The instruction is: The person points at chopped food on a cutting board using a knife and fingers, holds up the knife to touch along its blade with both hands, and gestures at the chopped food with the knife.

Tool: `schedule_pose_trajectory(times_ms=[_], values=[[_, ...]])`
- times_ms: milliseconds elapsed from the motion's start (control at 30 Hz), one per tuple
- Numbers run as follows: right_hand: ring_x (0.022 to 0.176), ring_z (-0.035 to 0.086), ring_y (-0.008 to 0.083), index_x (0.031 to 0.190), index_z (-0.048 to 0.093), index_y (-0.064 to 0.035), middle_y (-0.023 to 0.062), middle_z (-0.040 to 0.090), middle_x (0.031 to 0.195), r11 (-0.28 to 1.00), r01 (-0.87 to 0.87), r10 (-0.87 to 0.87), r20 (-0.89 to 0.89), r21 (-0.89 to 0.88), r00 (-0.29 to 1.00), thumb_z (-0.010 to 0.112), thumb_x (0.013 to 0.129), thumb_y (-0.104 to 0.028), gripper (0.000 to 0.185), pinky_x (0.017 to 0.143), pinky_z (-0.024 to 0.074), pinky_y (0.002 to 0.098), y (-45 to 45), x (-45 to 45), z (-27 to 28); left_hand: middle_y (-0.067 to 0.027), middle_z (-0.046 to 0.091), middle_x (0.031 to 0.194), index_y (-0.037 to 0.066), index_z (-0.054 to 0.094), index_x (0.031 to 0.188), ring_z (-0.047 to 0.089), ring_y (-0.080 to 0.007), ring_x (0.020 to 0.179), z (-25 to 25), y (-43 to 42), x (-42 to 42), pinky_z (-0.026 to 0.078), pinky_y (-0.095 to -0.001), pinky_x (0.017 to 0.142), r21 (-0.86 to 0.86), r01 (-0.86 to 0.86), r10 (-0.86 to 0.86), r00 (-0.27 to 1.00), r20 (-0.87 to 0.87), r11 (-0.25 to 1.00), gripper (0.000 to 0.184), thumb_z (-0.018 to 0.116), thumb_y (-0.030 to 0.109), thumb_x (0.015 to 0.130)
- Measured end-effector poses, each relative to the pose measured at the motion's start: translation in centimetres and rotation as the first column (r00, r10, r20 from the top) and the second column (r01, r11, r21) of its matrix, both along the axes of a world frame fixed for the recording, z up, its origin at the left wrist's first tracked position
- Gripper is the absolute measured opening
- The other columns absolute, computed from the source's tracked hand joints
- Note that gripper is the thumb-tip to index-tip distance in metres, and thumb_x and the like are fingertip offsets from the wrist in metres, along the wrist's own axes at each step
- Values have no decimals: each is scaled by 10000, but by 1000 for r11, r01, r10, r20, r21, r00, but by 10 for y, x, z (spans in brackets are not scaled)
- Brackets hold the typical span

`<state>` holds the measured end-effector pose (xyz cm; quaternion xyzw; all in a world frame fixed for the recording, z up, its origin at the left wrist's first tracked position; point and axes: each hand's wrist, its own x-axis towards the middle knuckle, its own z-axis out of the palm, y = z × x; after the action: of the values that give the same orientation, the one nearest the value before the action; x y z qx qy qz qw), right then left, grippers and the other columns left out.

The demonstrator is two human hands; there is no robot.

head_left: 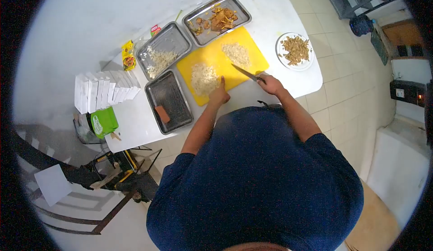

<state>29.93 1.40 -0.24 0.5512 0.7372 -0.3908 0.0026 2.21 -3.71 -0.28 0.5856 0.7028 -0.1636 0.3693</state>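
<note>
1. Right fingers: closed narrow around the handle of the knife (246,73), with the right hand (271,84) just off the near edge of the yellow board (217,57). Blade pointing inward over the board, with its tip close to the right pile of pale pieces (236,54).
2. Left fingers: index stretched toward the left pile of pale pieces (204,79), thumb set apart, no held thing visible. Left hand (218,96) at the near edge of the board. Not possible to tell the exact shape of the other fingers.
3. For good cutting, in judgement: better to curl the left fingertips, to hold them well away from the edge, and to gather the pieces compactly before each stroke. Also wise to grip the handle firmly and to work well inside the board.
4. Both forearms reaching forward from the body, converging toward the board; right elbow bent outward, right wrist nearly straight, left forearm slanting inward.
5. Beyond the board: tray with brown pieces (198,15). At its far left corner: tray with pale pieces (170,36). Left of the board: dark tray (167,91) with a reddish block (162,114). Right of the board: plate with brown pieces (303,67).
</note>
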Motion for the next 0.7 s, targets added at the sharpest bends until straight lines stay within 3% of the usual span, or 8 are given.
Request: schedule_pose_trajectory(times_ms=[67, 200, 500, 700], values=[[978, 632, 377, 1142, 607, -92, 204, 664, 1014, 1000, -8, 7, 93, 12, 996, 501, 920, -396, 391, 847, 506, 504, -4, -9, 11, -217, 673, 1027, 238, -117, 1529, 674, -352, 890, -3, -4, -4, 523, -458, 789, 28, -6, 6, 1000, 25, 1000, 984, 526, 173, 786], [929, 654, 370, 1137, 623, -128, 175, 673, 1019, 985, 152, -165, 198, 79, 966, 482, 926, -441, 403, 805, 521, 513, -2, -12, 9, -217, 673, 1030, 251, -114, 1529, 672, -355, 907, 6, -4, -5, 522, -459, 799, -23, -31, 32, 999, 39, 999, 984, 523, 169, 783], [872, 677, 345, 1068, 641, -103, 178, 688, 951, 988, 26, -58, 204, 155, 977, 497, 928, -422, 377, 754, 539, 495, 18, -37, 23, -222, 670, 1054, 264, -84, 1535, 670, -357, 929, 0, -6, -4, 521, -459, 813, 32, -37, 36, 999, 31, 999, 978, 524, 160, 776], [845, 689, 335, 1033, 640, -98, 151, 701, 923, 980, -104, 50, 302, 167, 952, 500, 934, -379, 330, 715, 549, 490, 47, -42, 29, -230, 669, 1048, 272, -97, 1531, 673, -359, 920, -3, -7, -5, 522, -455, 807, 21, -36, 35, 998, 45, 999, 985, 527, 161, 777]])
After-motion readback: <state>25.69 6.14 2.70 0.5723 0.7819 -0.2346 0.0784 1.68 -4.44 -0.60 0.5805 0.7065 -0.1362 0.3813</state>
